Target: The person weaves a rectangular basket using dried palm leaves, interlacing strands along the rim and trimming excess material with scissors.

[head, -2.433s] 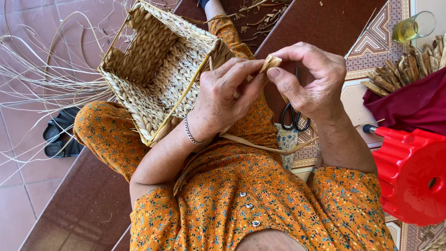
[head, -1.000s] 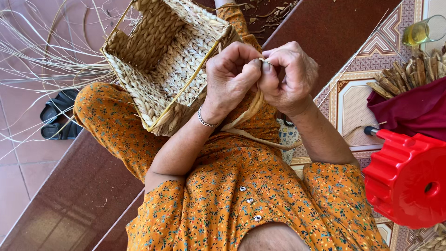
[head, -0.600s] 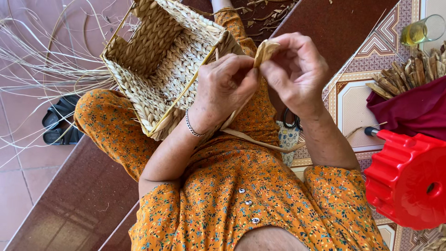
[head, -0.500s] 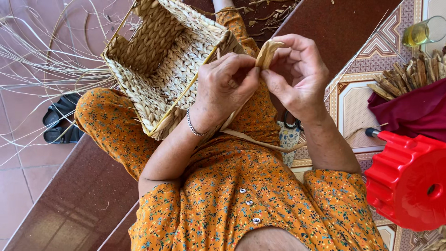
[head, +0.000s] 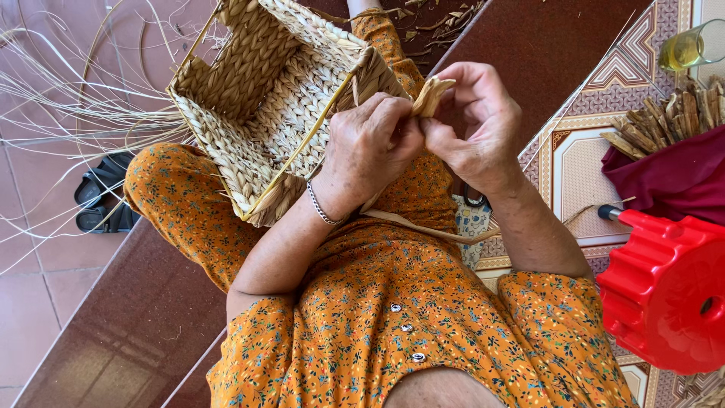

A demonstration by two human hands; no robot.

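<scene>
Hands barely shifted: left hand point(head: 370, 147) and right hand point(head: 476, 125) both pinched shut on straw strip point(head: 432, 94) beside woven basket point(head: 264, 98).

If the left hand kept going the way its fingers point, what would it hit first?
The left hand points at the straw strand pinched between both hands; just past it is the right hand, apparently touching already.

Polished dark maroon step point(head: 113, 332) runs diagonally under the seated figure; pinkish floor tiles point(head: 30, 302) lie left of it, with a pair of black sandals point(head: 102, 193) and loose pale reed strands point(head: 68, 98) at its edge. Right of the step, patterned floor tiles point(head: 581, 151) in cream, brown and maroon carry a red plastic stool point(head: 668, 291), a dark red cloth point(head: 676, 185) and a bundle of dried stalks point(head: 668, 121). A glass of yellowish liquid point(head: 691, 45) stands beyond the stalks; even daylight, soft sheen on the step.
</scene>
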